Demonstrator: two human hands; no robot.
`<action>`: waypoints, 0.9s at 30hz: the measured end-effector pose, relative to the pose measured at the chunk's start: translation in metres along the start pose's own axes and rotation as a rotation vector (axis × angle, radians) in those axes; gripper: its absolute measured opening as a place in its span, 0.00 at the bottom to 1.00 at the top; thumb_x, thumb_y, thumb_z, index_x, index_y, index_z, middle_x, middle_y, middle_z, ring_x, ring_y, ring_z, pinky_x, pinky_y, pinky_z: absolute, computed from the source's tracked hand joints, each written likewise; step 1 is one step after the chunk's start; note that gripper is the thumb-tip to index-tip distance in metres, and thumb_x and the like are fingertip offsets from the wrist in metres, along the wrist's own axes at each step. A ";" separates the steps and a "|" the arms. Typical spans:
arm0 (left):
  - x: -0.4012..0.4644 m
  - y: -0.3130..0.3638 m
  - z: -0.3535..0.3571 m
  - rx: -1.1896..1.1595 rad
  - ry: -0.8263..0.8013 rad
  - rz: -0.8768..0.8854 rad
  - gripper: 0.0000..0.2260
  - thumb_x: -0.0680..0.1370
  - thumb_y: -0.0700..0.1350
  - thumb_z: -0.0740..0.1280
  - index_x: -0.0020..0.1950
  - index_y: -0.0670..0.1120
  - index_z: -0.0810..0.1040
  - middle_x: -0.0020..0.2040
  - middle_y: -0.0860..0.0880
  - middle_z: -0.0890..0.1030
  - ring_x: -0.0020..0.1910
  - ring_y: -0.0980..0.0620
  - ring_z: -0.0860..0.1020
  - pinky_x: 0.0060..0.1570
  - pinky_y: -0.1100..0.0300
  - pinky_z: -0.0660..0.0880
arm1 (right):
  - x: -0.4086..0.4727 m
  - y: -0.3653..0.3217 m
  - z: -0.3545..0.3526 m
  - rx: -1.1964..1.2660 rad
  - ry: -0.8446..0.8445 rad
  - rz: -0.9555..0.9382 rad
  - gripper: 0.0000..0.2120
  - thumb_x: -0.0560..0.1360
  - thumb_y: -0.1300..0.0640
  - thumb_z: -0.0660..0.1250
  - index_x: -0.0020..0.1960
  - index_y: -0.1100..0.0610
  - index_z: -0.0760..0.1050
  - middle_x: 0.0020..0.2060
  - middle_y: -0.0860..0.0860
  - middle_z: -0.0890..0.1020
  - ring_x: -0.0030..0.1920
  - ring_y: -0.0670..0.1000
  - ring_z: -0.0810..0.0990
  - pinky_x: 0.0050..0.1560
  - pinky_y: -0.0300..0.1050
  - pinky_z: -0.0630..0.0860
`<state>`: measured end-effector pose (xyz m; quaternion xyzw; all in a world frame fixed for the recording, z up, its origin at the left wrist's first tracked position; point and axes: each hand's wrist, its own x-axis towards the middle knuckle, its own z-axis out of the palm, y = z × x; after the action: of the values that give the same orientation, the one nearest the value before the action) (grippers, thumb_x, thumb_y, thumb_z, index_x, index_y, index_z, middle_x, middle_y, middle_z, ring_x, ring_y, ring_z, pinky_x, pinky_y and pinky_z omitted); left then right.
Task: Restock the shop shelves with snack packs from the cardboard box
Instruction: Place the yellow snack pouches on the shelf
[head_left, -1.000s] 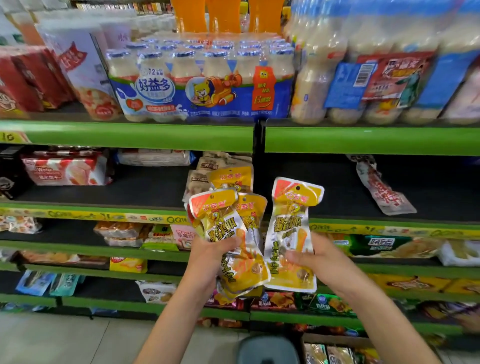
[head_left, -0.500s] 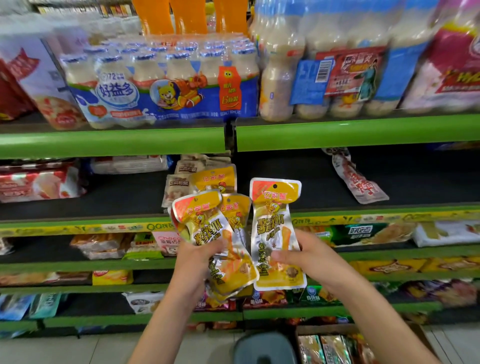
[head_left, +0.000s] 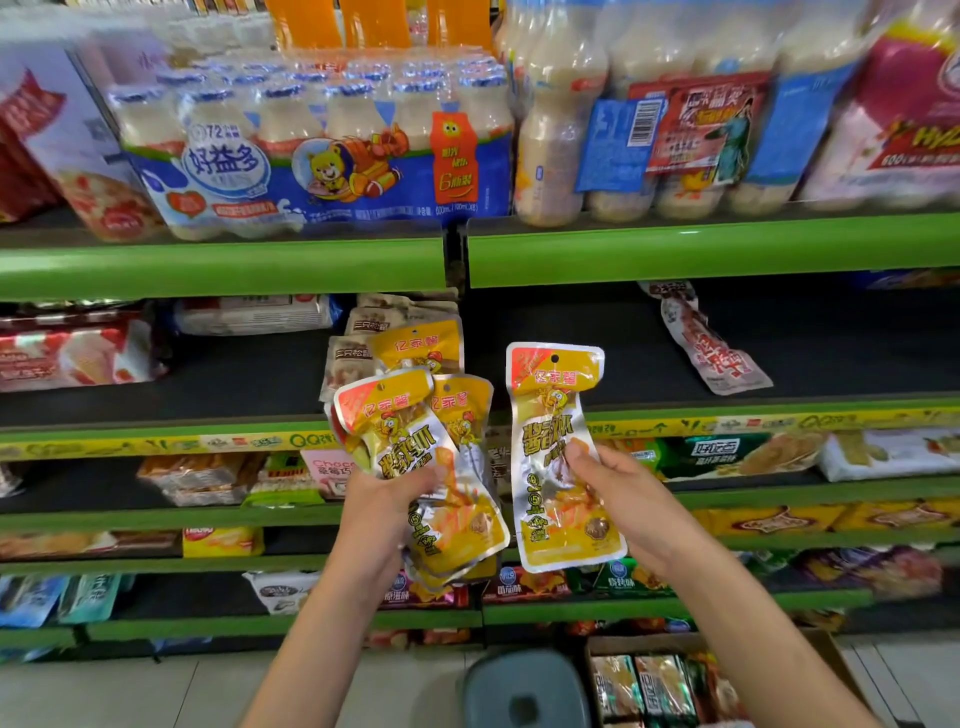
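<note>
Holding a fanned bunch of yellow snack packs (head_left: 441, 467) in your left hand (head_left: 382, 519), you pinch a single pack (head_left: 558, 457) upright in your right hand (head_left: 618, 499), just before the green shelves (head_left: 223, 270); cardboard box (head_left: 831, 654) sits below.

View: head-worn, wide-angle
Facing: forward and slightly down at shelves (head_left: 223, 270)
Nearness: close; forearms are seen entering from the lower edge
</note>
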<state>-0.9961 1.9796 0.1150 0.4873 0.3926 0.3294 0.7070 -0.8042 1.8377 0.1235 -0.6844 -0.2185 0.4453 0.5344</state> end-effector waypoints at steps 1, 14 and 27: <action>0.000 -0.001 0.000 -0.007 -0.008 0.001 0.17 0.73 0.33 0.74 0.60 0.45 0.81 0.48 0.48 0.88 0.43 0.55 0.86 0.30 0.68 0.78 | 0.001 0.001 -0.001 0.010 0.009 0.002 0.24 0.70 0.35 0.64 0.61 0.46 0.80 0.51 0.35 0.84 0.55 0.35 0.79 0.59 0.40 0.67; 0.004 -0.007 0.002 -0.013 -0.035 -0.033 0.18 0.67 0.42 0.78 0.56 0.51 0.84 0.51 0.46 0.88 0.48 0.45 0.87 0.39 0.52 0.81 | 0.002 0.011 -0.005 0.081 0.015 -0.037 0.24 0.75 0.38 0.63 0.69 0.45 0.72 0.53 0.30 0.67 0.55 0.34 0.69 0.64 0.41 0.57; 0.002 -0.008 0.016 -0.013 -0.076 0.003 0.17 0.71 0.33 0.75 0.57 0.47 0.82 0.49 0.47 0.88 0.45 0.49 0.87 0.35 0.60 0.81 | -0.002 -0.003 0.003 0.054 0.016 -0.210 0.16 0.74 0.64 0.74 0.55 0.49 0.74 0.55 0.57 0.82 0.50 0.54 0.82 0.50 0.54 0.81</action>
<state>-0.9807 1.9715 0.1102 0.4953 0.3625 0.3145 0.7241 -0.8075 1.8389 0.1265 -0.6465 -0.2729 0.3871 0.5981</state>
